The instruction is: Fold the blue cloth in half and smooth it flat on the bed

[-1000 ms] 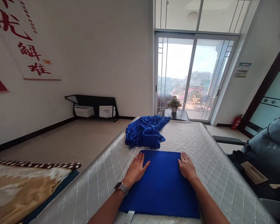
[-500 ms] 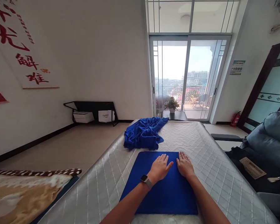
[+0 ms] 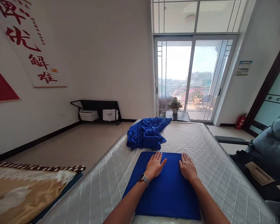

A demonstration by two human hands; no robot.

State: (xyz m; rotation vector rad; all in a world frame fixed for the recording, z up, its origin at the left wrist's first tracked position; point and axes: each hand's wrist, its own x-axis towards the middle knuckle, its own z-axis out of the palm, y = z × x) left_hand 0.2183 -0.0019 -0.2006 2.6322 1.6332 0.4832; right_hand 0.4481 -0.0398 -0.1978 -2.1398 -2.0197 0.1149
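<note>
A flat blue rectangular piece, board or folded cloth I cannot tell, lies on a silver quilted cover. My left hand rests palm down on its upper left part, fingers stretched toward the far edge and thumb out to the side. A watch is on that wrist. Over the upper right corner my right hand lies flat, its fingers extended. Just beyond the far edge sits a crumpled blue cloth.
A patterned blanket lies at the lower left. On the right is a dark armchair with a cardboard piece on it. Behind the covered surface stand a potted plant and a glass sliding door. A black rack leans by the wall.
My left hand has slid left across the blue piece, widening the gap between my hands. My right hand stays near the upper right corner. The camera view has turned slightly left.
</note>
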